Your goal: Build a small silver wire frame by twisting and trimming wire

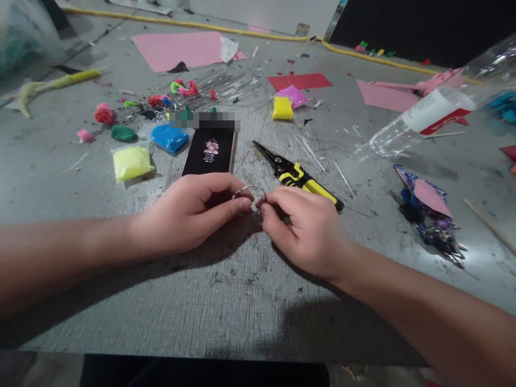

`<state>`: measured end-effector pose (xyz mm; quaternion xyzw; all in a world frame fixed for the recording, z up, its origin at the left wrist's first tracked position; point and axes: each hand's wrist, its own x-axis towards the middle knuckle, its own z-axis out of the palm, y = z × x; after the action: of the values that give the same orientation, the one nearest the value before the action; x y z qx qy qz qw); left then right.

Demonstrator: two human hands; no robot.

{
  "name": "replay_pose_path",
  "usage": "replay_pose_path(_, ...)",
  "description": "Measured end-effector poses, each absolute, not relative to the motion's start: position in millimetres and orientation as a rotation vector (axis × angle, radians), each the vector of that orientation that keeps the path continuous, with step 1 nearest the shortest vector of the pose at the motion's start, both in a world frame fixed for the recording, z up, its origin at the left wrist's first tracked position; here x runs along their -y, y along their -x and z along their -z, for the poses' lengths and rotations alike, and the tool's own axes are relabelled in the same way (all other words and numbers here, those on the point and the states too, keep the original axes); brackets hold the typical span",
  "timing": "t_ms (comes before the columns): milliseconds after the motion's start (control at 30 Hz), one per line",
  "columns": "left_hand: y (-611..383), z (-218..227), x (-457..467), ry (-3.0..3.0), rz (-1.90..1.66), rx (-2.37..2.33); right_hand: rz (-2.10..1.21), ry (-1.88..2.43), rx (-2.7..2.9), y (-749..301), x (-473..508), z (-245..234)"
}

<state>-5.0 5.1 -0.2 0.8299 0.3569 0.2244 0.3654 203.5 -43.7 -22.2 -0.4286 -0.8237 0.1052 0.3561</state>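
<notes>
Left hand [189,212]: forearm comes in level from the left, back of the hand partly up, thumb and forefinger narrowed onto one side of the wire.
Right hand [308,228]: forearm slants up from the lower right, wrist bent inward, thumb and forefinger pinched at the wire's other side.
Wire [250,186]: a thin silvery arc (it looks twisted) bridging the two sets of fingertips, in front of the phone and the pliers; its lower part is hard to make out.
Table [161,317]: gray surface runs from both forearms down to the near edge [181,353], with shadow across part of it.
Beyond left hand: the phone [209,150], its lower end hidden by the hand; the lime pack [131,163] and blue pack [169,138] lie farther left.
Beyond right hand: the pliers [300,177], tips aimed up and left, handles close behind the knuckles (whether they touch, I cannot tell).
Right side: the bottle [397,134] lies on its side, well apart from the hand.
Far side: a yellow cord [193,24] runs across, behind the pink sheet [181,48].
Writing: the phone shows 11:39 (smaller lines illegible); the bottle's red-and-white label [437,110] has white lettering, too partial to read.
</notes>
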Motion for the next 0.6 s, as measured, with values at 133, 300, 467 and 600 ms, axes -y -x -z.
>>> replay_pose_path(133, 6.3, 1.3, -6.2, -2.132, -0.602, -0.933, -0.553, 1.121, 2.074, -203.2, 44.6, 19.5)
replay_pose_path(300, 5.4, 2.0, -7.2, -1.923, -0.555, -0.927, -1.220, 1.164, 1.620, -198.4, 46.5, 18.2)
replay_pose_path(467, 2.5, -0.5, -7.0, -1.790, -0.566, -0.905, -1.476, 1.112, 1.363, -194.8, 45.7, 18.8)
replay_pose_path(600, 0.9, -3.2, -7.5, -1.741, -0.574, -0.900, -1.562, 1.085, 1.221, -194.1, 44.2, 23.9)
